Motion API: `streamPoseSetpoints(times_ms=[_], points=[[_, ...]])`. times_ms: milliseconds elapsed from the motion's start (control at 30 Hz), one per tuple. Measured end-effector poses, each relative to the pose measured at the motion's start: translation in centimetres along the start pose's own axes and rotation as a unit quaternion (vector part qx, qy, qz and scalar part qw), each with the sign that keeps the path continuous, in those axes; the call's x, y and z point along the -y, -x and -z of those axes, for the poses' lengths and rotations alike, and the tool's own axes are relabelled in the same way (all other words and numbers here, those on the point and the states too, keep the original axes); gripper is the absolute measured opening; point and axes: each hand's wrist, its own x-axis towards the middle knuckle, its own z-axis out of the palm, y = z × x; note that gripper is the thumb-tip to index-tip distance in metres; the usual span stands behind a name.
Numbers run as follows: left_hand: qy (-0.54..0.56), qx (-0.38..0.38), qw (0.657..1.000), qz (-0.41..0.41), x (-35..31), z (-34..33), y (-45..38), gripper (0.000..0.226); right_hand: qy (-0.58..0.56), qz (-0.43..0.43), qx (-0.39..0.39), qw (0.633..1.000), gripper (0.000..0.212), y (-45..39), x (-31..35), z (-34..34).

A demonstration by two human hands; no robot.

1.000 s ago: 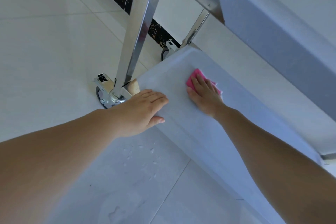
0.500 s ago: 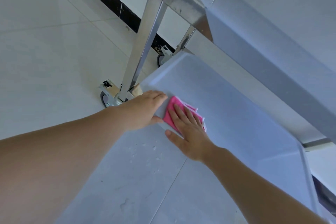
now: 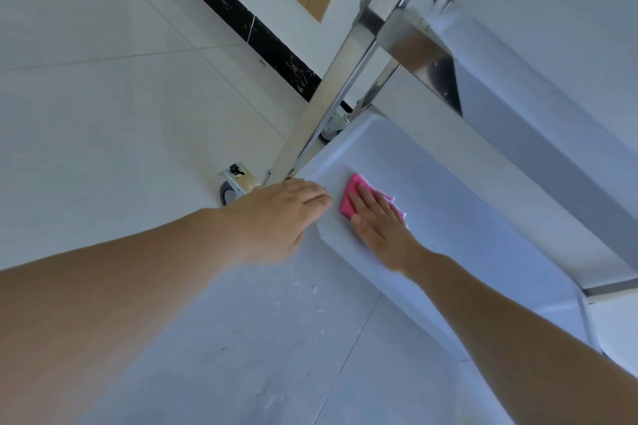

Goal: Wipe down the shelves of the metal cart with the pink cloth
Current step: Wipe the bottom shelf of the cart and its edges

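Pink cloth [image 3: 347, 204] under flat R hand [image 3: 379, 226] on btm shelf [image 3: 476, 224]; L hand [image 3: 276, 214] flat on corner.

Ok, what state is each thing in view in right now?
Pink cloth: lying flat on the metal cart's pale bottom shelf, near its corner.
Right hand: fingers straight, pressing the pink cloth down.
Left hand: fingers straight, resting on the shelf's near corner.
Grey caster wheel: standing on the pale tiled floor.
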Motion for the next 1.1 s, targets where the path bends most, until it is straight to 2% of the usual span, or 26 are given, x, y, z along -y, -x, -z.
streamPoseSetpoints(times_ms=[100,200,267,367,467,533,667,767,900,1000,1100], points=[[-0.029,-0.008,1.0,-0.006,-0.1,-1.2,-0.6,0.057,0.006,0.003,-0.015,1.0,0.057,-2.5,-1.5,0.3],[-0.046,0.011,0.999,0.004,-0.2,-1.6,-0.8,0.059,0.009,0.022,-0.034,0.999,0.063,-5.2,-3.2,0.7],[-0.053,0.015,0.998,0.008,-0.3,-1.9,-1.1,0.06,0.016,0.017,-0.049,0.999,0.055,-6.9,-5.0,0.9],[-0.052,-0.008,0.998,0.028,-0.2,-2.1,-1.1,0.061,0.067,0.039,-0.065,0.995,0.052,-9.2,-7.5,1.3],[-0.042,-0.025,0.998,0.045,0.0,-2.5,-0.3,0.061,0.108,0.047,-0.048,0.992,0.053,-11.9,-9.6,2.5],[-0.038,-0.034,0.997,0.05,0.0,-2.8,0.5,0.061,0.163,0.032,-0.029,0.986,0.058,-13.7,-10.7,3.2],[-0.047,-0.042,0.995,0.072,-0.2,-3.1,2.0,0.061,0.197,-0.014,-0.032,0.98,0.066,-17.3,-11.3,4.2],[-0.096,-0.044,0.991,0.076,-0.5,-2.6,2.7,0.063,0.184,-0.029,-0.044,0.981,0.058,-19.2,-10.9,5.1],[-0.065,-0.015,0.994,0.087,-0.4,-2.9,3.0,0.063,0.189,-0.052,-0.028,0.98,0.057,-20.6,-10.9,5.7],[-0.088,-0.015,0.993,0.077,-0.6,-2.6,2.6,0.063,0.114,-0.107,-0.025,0.987,0.053,-20.8,-10.5,6.0],[-0.132,-0.036,0.989,0.056,-1.0,-1.9,2.1,0.062,0.088,-0.104,-0.037,0.99,0.066,-20.2,-10.0,5.8]])
